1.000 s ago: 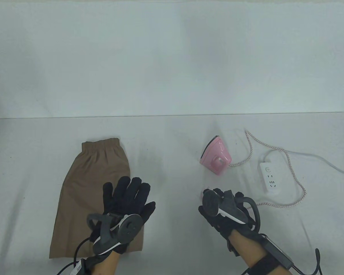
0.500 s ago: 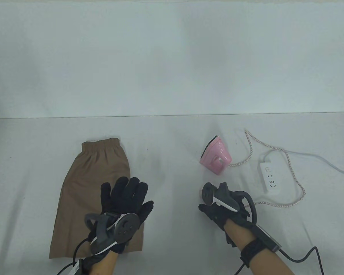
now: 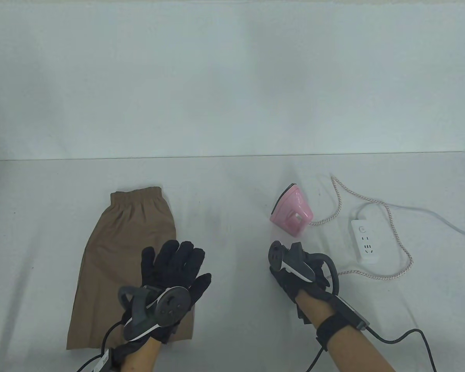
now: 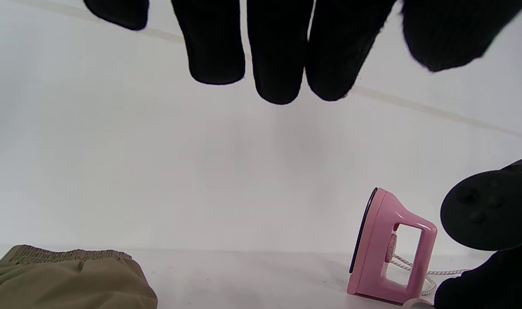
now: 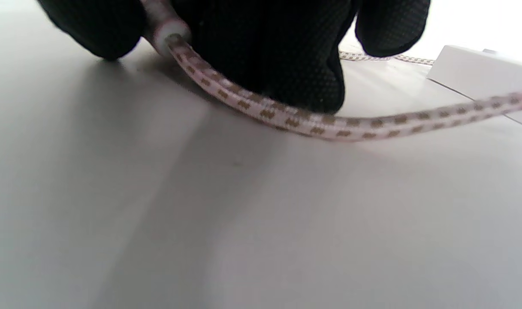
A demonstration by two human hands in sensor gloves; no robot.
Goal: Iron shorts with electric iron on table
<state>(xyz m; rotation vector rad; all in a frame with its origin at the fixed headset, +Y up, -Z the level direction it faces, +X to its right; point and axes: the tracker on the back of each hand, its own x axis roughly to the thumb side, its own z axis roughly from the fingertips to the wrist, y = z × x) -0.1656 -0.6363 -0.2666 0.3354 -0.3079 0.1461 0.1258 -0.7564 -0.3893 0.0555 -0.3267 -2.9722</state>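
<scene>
Shorts (image 3: 128, 263) lay flat on table (image 3: 232, 186), left of iron (image 3: 292, 211). Left hand (image 3: 174, 271) hovered, fingers spread, over the shorts' right edge. Right hand (image 3: 298, 273), near iron's front, pinched cord (image 5: 312, 122); strip (image 3: 366, 240) right of iron.

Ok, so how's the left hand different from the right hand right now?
The left hand is spread flat with straight fingers over the lower part of the brown shorts, holding nothing; the right hand is curled, gripping the plug end of the iron's braided cord. The left hand is over fabric, while the right is low over the bare table, near the pink iron. Both wear black gloves with trackers.
</scene>
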